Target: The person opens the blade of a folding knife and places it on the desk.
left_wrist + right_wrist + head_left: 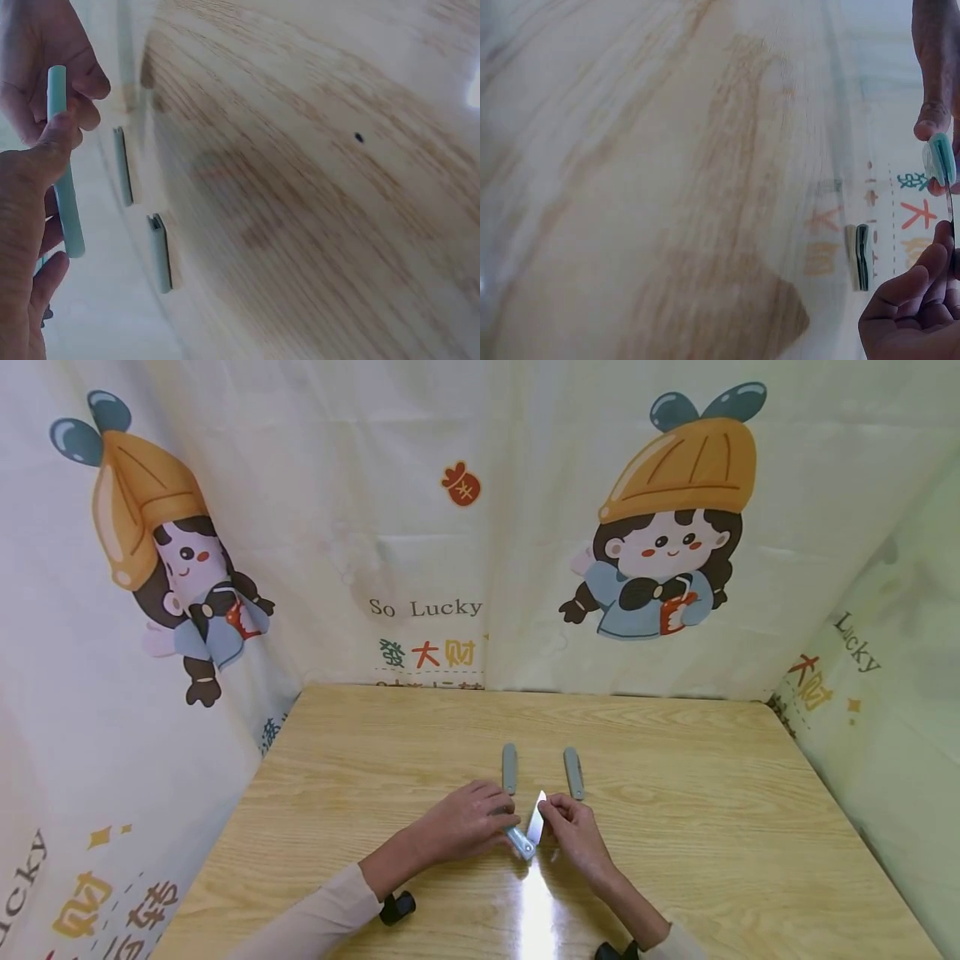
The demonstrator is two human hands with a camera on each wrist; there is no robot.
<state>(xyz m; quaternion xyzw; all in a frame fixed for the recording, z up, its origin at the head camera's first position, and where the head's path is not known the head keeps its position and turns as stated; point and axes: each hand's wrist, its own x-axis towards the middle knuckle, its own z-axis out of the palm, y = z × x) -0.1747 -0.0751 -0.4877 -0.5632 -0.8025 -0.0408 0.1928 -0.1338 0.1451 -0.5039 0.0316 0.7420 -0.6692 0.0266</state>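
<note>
A folding knife with a pale green handle is held above the table, its blade swung partway out and pointing away from me. My left hand grips the handle, thumb along its side in the left wrist view. On the other side, my right hand pinches the blade near its tip between thumb and fingers. Beyond the hands lie two similar folded knives, a left one close past my left fingers and a right one past my right hand. No blade shows on either.
The wood-grain table bears a bright light reflection near me. Printed cloth hangs behind it and along both sides. Black wrist straps or mounts sit at my wrists.
</note>
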